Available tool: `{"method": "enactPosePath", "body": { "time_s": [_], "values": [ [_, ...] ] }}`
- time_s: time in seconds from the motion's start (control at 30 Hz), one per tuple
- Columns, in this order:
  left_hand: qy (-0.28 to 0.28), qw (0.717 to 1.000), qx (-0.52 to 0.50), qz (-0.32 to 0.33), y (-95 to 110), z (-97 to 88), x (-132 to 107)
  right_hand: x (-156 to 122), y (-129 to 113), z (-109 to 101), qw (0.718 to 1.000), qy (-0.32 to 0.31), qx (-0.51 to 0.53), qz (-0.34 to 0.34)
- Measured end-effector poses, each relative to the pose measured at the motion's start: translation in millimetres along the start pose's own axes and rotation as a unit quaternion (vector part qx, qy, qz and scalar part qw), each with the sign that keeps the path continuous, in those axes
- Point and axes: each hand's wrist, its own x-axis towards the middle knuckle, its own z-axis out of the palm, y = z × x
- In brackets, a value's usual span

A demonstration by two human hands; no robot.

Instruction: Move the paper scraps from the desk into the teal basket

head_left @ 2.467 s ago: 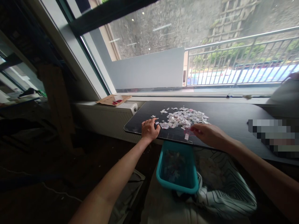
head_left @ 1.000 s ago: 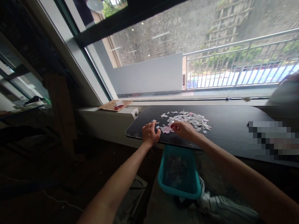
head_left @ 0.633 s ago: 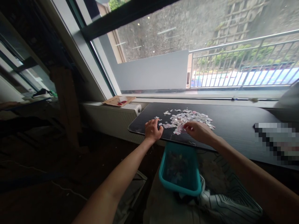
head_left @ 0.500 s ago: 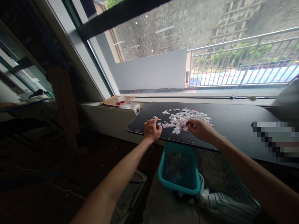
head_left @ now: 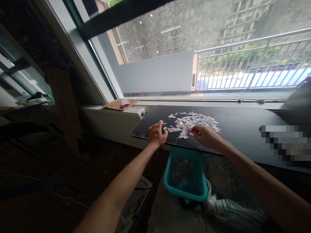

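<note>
A loose heap of small torn paper scraps [head_left: 186,123], mostly white with some pinkish ones, lies on a dark tabletop [head_left: 238,129]. At the heap's near right side is my right hand [head_left: 206,135], its thumb and fingers pinched together among the scraps. What sits between those fingertips is too small to make out. My left hand [head_left: 157,134] rests on the table's front edge, left of the heap, fingers apart and holding nothing. A few stray scraps lie just beyond its fingers. Below the edge is a teal plastic basin [head_left: 186,195] with scraps inside.
Red-handled scissors [head_left: 124,105] lie on brown cardboard [head_left: 114,104] over the radiator [head_left: 114,121] at the left. A blurred-out object [head_left: 286,142] is on the table's right. Striped cloth [head_left: 225,205] lies beside the basin. A window stands behind the table.
My right hand has shifted slightly left over the scraps, its fingers still pinched. The left hand stays on the table edge. The whole view has moved a little.
</note>
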Motion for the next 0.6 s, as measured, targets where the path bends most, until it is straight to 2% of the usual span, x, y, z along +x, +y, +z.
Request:
{"method": "enactPosePath", "body": {
  "time_s": [0.17,0.4,0.6],
  "values": [
    [-0.002,1.0,-0.001,-0.001,-1,0.8,0,-4,3,-4,0.999,0.017,-0.025,0.01],
    [0.001,1.0,0.002,0.001,0,0.4,0,-7,2,-7,0.999,0.007,-0.033,0.01],
    [0.0,1.0,-0.002,-0.001,-1,0.4,1,-11,14,-13,0.999,-0.01,-0.047,0.021]
  ]
}}
